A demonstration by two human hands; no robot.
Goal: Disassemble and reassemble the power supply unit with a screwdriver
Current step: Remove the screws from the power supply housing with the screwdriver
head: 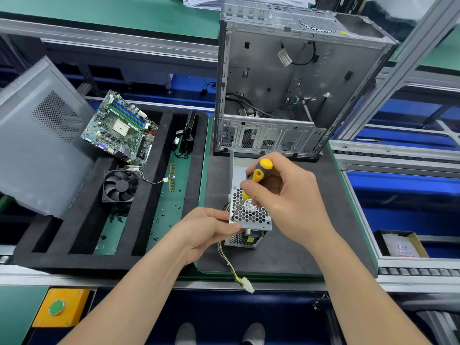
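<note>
Head view: small silver perforated-metal power supply unit [250,216] stands on a dark grey mat [293,247] on the green-edged worktop [202,185], just in front of an open grey metal computer case [298,83]. Left hand [206,230] pinches the unit's near-left corner, thumb and fingers [230,226] clamped on it. Right hand [288,197] has its fingers wrapped round the yellow-and-black-handled screwdriver [258,175], shaft tilted down-left, tip at the near-left corner of the top grille. Yellow-black cable with white plug [245,285] trails off the mat's front edge. To the left, a black foam tray [149,260] holds a green motherboard [122,128] and a black cooling fan [120,186].
</note>
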